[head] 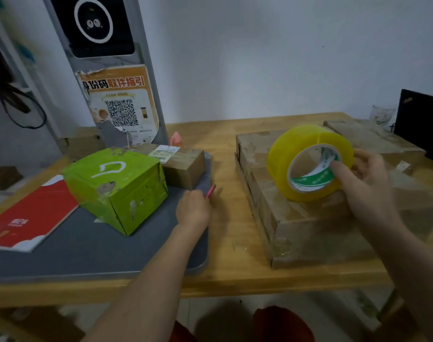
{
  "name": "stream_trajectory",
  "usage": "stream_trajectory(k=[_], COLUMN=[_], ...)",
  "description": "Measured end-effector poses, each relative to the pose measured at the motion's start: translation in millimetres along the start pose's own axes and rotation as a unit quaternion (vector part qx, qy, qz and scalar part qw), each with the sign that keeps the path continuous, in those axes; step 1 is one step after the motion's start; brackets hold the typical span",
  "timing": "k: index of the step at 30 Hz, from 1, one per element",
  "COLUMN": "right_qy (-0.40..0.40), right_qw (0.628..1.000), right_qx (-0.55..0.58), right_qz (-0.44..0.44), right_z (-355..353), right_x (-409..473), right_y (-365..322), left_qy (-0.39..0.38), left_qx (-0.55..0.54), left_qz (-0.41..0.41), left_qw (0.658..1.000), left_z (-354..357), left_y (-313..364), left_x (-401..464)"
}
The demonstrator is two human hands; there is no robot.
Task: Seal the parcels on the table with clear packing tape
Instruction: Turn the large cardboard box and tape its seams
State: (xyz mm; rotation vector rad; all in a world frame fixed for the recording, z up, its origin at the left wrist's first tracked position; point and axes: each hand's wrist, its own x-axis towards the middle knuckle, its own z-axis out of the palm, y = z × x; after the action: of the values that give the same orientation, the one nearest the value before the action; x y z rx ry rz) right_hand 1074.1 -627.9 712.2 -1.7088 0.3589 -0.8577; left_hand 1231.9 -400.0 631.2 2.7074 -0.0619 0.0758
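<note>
Fingers (344, 169) of the right hand (368, 178) grip the packing tape roll (309, 164), thumb hooked into its core, steadying it on edge atop the large flat cardboard parcel (297, 218) at 3 o'clock on the tabletop (223, 280), likely for starting a strip. At 9 o'clock, the grey tray (87, 253) carries the green box (116, 186) and small brown box (186, 166). The left hand (193, 208) pinches a pink cutter (210, 191), probably kept ready for severing tape.
</note>
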Motion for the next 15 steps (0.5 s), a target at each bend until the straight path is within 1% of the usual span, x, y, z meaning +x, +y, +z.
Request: stream_trajectory(k=[1, 2, 3, 5, 6, 7, 9, 10, 12, 15], right_qy=[0.013, 0.027, 0.041, 0.066, 0.073, 0.078, 0.083, 0.082, 0.072, 0.028], right_qw=[1.0, 1.0, 0.999, 0.997, 0.996, 0.995, 0.995, 0.995, 0.997, 0.999], right_qx=[0.002, 0.007, 0.014, 0.03, 0.037, 0.041, 0.047, 0.048, 0.031, -0.03], right_qz=[-0.004, -0.01, -0.018, -0.031, -0.036, -0.039, -0.04, -0.037, -0.024, 0.0], right_z=[-0.1, 0.3, 0.9, 3.4, 5.3, 7.5, 11.4, 12.8, 13.4, 13.0], right_x=[-1.4, -3.0, -5.1, -8.6, -10.7, -12.8, -16.3, -16.6, -13.8, -3.1], right_y=[0.0, -0.2, -0.6, -0.9, -1.4, -1.9, -4.6, -6.2, -9.0, -13.4], left_qy=[-0.007, -0.014, -0.025, -0.062, -0.082, -0.092, -0.09, -0.099, -0.152, -0.206], left_qx=[-0.041, -0.111, -0.211, -0.416, -0.459, -0.46, -0.433, -0.433, -0.47, -0.517], left_qz=[-0.008, -0.015, -0.022, -0.036, -0.021, 0.004, 0.042, 0.043, 0.024, 0.031], left_qw=[0.999, 0.994, 0.977, 0.907, 0.884, 0.883, 0.896, 0.895, 0.869, 0.83], left_z=[-5.8, -12.3, -18.4, -32.0, -36.1, -37.3, -36.7, -37.7, -40.2, -44.0], left_y=[-2.0, -3.9, -5.7, -5.3, -5.3, -6.3, -7.8, -7.3, -5.4, -1.9], left_x=[-3.3, -8.1, -14.6, -35.2, -46.1, -55.0, -69.3, -75.5, -84.6, -94.8])
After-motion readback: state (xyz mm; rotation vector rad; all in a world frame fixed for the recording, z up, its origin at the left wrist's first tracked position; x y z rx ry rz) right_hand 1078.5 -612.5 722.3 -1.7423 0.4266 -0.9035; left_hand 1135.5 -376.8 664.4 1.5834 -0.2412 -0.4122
